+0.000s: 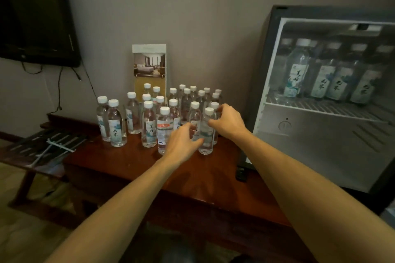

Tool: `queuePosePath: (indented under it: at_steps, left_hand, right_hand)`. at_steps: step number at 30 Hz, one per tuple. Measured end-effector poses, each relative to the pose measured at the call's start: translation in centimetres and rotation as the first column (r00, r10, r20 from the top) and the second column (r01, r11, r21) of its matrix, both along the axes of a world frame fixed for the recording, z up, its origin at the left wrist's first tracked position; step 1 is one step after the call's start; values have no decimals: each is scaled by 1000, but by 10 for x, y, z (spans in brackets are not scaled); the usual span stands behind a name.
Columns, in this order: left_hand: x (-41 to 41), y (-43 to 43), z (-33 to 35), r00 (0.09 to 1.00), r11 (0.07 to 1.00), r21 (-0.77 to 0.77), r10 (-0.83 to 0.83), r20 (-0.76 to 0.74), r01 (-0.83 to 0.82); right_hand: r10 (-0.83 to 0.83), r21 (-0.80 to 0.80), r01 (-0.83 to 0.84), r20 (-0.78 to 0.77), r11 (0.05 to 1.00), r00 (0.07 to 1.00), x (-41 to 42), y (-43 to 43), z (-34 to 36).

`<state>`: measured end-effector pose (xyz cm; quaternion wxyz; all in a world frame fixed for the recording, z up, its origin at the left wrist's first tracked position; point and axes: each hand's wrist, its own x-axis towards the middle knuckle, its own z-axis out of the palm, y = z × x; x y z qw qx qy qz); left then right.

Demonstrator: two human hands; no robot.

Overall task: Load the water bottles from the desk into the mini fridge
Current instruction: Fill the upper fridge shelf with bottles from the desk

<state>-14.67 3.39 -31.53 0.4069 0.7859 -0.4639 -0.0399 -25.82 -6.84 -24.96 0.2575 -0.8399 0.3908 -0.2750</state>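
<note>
Few bottles (320, 79) in mini fridge (320, 145) at 2 o'clock; most on desk (149, 166). Your left hand (183, 141), right hand (229, 121) curled, grip indeterminate.

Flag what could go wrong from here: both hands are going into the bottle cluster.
1. The water bottles stand tightly packed on the desk. The left hand and right hand reaching among them could tip neighbours, such as the red-label bottle, domino-style.
2. The fridge shelf already holds a row of bottles across it. Sliding more in may knock those over, or there may be little room left.
</note>
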Motion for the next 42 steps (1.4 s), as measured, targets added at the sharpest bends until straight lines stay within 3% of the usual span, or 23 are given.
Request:
queuePosePath:
  at_steps: [13, 17, 26, 36, 42]
  left_hand:
    - [27, -72, -62, 987, 999, 26, -36, -158, 41]
    - [30, -80, -70, 987, 1000, -24, -16, -161, 12]
    - [28, -83, -73, 988, 999, 31, -39, -152, 44]
    - [7, -58, -46, 994, 1000, 13, -6, -105, 7]
    - [-29, -33, -8, 998, 989, -135, -62, -18, 59]
  right_hand:
    - [-65, 120, 77, -103, 990, 993, 54, -67, -65]
    - [-102, 93, 113, -116, 989, 988, 62, -74, -72]
    - [-90, 80, 100, -120, 992, 989, 50, -66, -63]
    - [-38, -67, 27, -164, 997, 986, 17, -40, -45]
    - [21, -192, -52, -158, 980, 987, -37, -21, 2]
